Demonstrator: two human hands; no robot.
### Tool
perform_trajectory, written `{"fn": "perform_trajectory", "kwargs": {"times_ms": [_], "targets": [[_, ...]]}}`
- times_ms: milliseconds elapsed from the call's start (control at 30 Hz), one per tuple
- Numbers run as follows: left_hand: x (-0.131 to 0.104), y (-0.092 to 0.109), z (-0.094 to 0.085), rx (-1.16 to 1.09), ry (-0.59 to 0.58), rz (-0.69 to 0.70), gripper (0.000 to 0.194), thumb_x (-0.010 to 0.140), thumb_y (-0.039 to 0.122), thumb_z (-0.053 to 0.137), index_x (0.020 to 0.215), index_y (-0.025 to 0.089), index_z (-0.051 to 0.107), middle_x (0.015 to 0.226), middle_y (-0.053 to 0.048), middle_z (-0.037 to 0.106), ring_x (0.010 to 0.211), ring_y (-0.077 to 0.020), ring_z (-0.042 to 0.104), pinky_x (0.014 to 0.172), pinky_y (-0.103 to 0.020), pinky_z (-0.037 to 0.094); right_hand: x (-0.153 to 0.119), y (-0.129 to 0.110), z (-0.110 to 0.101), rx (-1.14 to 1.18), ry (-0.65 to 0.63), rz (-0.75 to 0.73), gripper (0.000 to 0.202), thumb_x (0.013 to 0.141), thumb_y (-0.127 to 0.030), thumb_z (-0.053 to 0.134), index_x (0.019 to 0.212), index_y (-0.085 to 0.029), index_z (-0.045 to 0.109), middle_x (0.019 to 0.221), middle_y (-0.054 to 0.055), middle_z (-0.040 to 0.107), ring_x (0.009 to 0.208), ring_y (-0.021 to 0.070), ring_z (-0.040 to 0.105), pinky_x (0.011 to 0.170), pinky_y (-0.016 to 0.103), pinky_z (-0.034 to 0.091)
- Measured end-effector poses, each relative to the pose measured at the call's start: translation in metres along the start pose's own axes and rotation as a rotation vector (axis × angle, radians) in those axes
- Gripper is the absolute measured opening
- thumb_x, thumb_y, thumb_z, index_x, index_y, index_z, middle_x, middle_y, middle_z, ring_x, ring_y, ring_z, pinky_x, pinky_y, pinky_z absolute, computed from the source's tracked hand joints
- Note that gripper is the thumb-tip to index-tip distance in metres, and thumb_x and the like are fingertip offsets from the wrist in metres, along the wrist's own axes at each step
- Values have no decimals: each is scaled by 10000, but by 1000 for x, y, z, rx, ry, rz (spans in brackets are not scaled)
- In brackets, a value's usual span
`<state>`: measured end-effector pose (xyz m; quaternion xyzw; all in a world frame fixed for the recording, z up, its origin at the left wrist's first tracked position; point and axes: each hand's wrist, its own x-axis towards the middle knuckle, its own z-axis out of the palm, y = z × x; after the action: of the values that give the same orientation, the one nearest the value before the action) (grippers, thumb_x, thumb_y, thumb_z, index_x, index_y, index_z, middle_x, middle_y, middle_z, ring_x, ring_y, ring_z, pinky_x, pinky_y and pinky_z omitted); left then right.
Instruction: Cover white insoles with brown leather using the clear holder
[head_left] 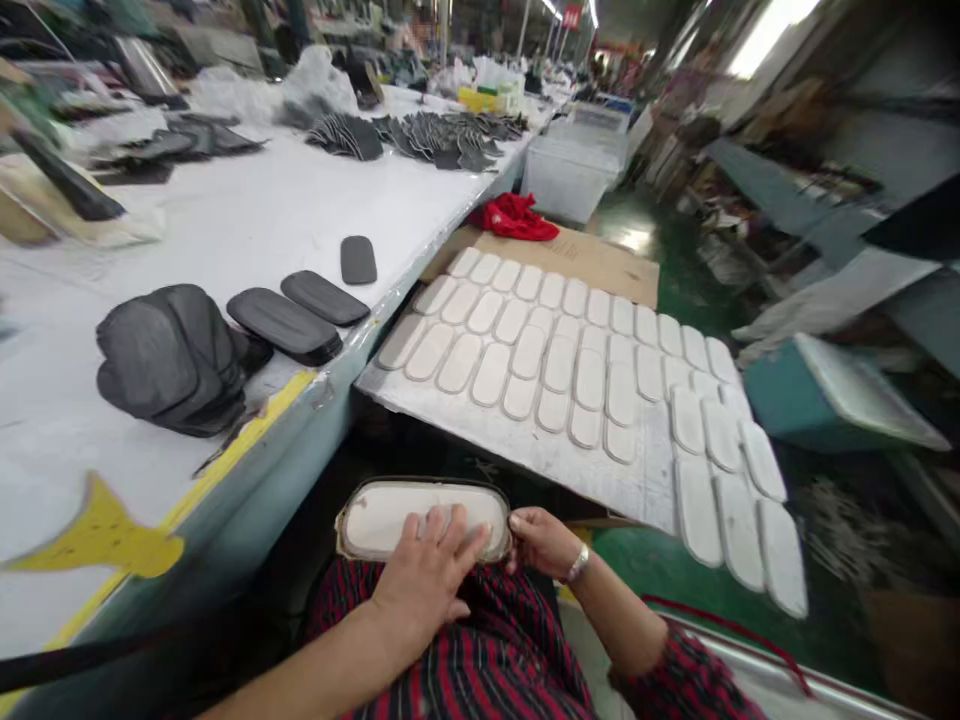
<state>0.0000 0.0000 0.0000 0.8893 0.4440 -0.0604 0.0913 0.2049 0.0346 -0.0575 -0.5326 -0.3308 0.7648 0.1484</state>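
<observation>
A long oval panel [367, 520], off-white on its face with a dark rim, lies over my lap. A ragged tan edge shows at its left end. My left hand [427, 570] rests flat on the panel's right half, fingers stretched out. At the panel's right end, my right hand [544, 543] pinches the rim between thumb and fingers; what exactly lies in that pinch is too small to make out. Many similar white oval panels [491, 374] lie in rows on a low board to the right, some overlapping.
On the white table [247, 215] at left are a pile of dark grey oval pieces [161, 350], a smaller stack [285, 322] and single pieces. A yellow fish-shaped piece [105, 535] sits at its edge. Red cloth [517, 216] lies on cardboard beyond the board; a teal bin [817, 395] stands right.
</observation>
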Motion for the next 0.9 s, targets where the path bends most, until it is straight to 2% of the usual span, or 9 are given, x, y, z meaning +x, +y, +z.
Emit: {"fn": "perform_trajectory", "kwargs": {"times_ms": [167,367,433,500,600,633,733,800,900], "targets": [[2,5,3,-16,3,-33,808,635,610,591,1327,308,304,1312,-150,388,1112,-371,382,864,-556,294,-17,-20,-3,-98,48,101,436,635,-566,604,635,-145,490,535,33,622,545,185,644,519,285,502],[-10,6,-7,-209,7,-29,960,593,658,585,1369,240,206,1349,-199,325,1166,-407,337,902,-588,271,-23,-36,18,-316,186,117,335,747,-423,560,577,-154,456,461,-8,558,425,132,595,376,177,408],[-23,-9,-14,-454,70,7,941,632,638,570,1378,231,166,1361,-171,323,1196,-361,328,954,-532,274,-24,-35,21,-346,223,127,334,779,-406,522,570,-159,438,464,-17,543,418,115,581,366,158,377],[-40,-34,-15,-806,222,-50,730,741,560,511,1344,226,273,1329,-128,385,1184,-281,375,979,-430,310,-24,-32,21,-308,236,143,350,796,-416,492,563,-165,419,461,-17,536,413,103,566,373,156,366],[-62,-80,4,-1450,619,-453,330,842,404,450,1083,192,531,1030,-66,581,945,-165,543,861,-286,420,-25,-26,19,-157,201,137,359,777,-445,510,567,-170,412,484,-21,541,432,97,564,439,187,416],[-65,-94,14,-1677,683,-577,259,823,378,501,984,181,551,877,-31,594,802,-124,566,752,-231,452,-25,-24,17,-105,179,125,357,763,-450,529,571,-170,417,499,-22,546,446,98,571,471,199,435],[-64,-120,48,-2086,489,-646,244,728,358,635,764,152,508,607,36,499,505,-61,481,475,-156,389,-25,-19,13,17,108,93,357,719,-458,585,576,-169,432,519,-27,550,477,104,586,521,212,449],[-57,-122,63,-2161,367,-578,304,698,378,661,698,150,460,543,53,444,435,-47,426,431,-155,357,-24,-18,11,74,92,89,367,699,-466,607,573,-169,434,513,-33,542,474,101,581,522,211,445],[-49,-115,71,-2256,289,-497,338,697,389,663,679,159,416,532,67,408,418,-34,396,443,-160,365,-23,-17,12,99,105,88,391,673,-484,628,558,-169,426,490,-39,530,444,90,557,510,211,439]]}}
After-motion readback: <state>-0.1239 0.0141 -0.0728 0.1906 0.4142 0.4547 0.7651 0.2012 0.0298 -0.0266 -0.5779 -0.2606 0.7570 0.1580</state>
